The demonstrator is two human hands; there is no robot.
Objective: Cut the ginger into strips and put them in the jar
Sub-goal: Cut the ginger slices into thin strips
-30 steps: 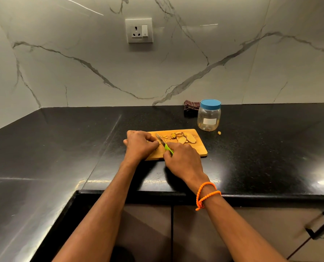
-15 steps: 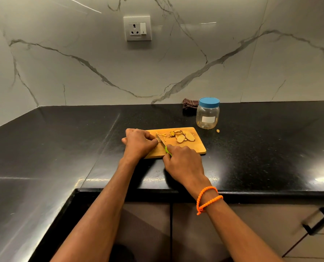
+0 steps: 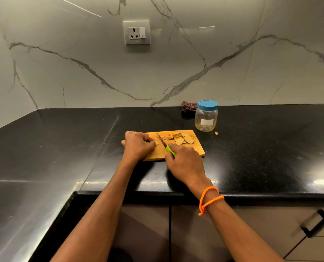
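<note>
A small wooden cutting board (image 3: 196, 148) lies on the black counter. Ginger slices (image 3: 182, 139) are piled at its far right part. My left hand (image 3: 137, 145) rests curled on the board's left end, fingertips pressing down a small ginger piece that is mostly hidden. My right hand (image 3: 185, 161) grips the green handle of a small knife (image 3: 162, 141), whose blade lies on the board just right of my left fingertips. A clear jar (image 3: 206, 118) with a blue lid on stands behind the board to the right.
A dark checked cloth (image 3: 188, 109) lies against the marble wall behind the jar. One ginger scrap (image 3: 216, 133) sits on the counter by the jar. The counter's front edge (image 3: 251, 195) runs below my wrists, with a cabinet handle (image 3: 316, 223) lower right.
The knife blade has shifted slightly along the board near my left fingertips. Both hands stay at the board's left half; the camera has moved a little.
</note>
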